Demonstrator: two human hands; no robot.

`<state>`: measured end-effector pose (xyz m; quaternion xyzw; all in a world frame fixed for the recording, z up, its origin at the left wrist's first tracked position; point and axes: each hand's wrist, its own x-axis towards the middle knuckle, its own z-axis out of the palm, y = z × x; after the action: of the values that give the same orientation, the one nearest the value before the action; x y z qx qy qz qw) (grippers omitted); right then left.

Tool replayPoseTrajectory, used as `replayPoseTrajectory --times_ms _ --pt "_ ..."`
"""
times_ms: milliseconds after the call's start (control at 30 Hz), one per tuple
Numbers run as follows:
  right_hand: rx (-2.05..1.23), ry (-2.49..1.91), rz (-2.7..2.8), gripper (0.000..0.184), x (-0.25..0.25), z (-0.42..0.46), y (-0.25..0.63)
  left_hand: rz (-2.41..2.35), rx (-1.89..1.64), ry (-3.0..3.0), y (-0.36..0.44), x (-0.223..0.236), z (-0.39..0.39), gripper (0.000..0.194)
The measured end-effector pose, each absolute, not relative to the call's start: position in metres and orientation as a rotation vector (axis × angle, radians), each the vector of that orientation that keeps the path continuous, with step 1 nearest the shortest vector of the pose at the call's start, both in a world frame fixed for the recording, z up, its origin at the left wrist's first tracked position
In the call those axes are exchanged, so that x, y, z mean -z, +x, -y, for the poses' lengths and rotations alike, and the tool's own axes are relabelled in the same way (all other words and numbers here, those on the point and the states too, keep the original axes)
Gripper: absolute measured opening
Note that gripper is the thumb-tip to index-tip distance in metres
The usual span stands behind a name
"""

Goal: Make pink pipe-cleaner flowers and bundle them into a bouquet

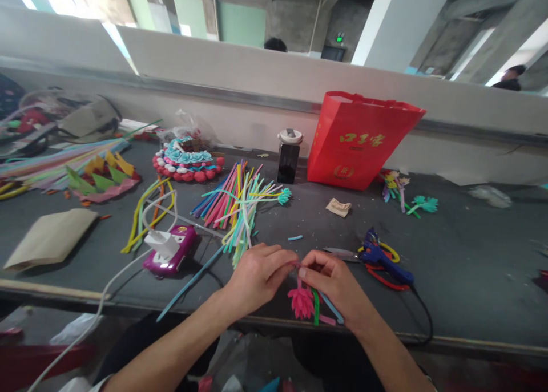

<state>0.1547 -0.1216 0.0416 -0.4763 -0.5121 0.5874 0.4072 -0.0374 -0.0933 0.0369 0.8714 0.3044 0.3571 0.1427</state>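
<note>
My left hand [259, 271] and my right hand [331, 278] meet near the table's front edge, fingertips pinching a short pink pipe cleaner [295, 263] from both sides. Just below them is a pink pipe-cleaner flower [302, 303]; whether it joins the piece I hold is unclear. Green [316, 306] and light-blue pipe cleaners [331, 306] lie beside it, partly under my right hand. To the right of that hand sit scissors [342, 254] and a blue glue gun [387, 263]. Loose pipe cleaners [244, 209] form a pile beyond my left hand.
A purple power socket [173, 255] with a white plug and cord stands left. Farther back are a red bag [363, 141], a phone [288, 164] against a bottle [291, 136], a flower-trimmed stack [188, 161] and a teal flower [423, 204]. Brown paper [51, 238] lies far left.
</note>
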Motion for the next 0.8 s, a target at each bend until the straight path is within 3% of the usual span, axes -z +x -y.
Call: replayPoseTrajectory --times_ms 367,800 --pt "-1.32 -1.234 1.451 0.018 -0.039 0.121 0.155 -0.837 -1.055 2.467 -0.037 -0.038 0.094 0.012" --pt "-0.669 -1.245 1.973 0.016 -0.041 0.126 0.156 -0.809 -0.784 2.188 -0.038 -0.052 0.093 0.011"
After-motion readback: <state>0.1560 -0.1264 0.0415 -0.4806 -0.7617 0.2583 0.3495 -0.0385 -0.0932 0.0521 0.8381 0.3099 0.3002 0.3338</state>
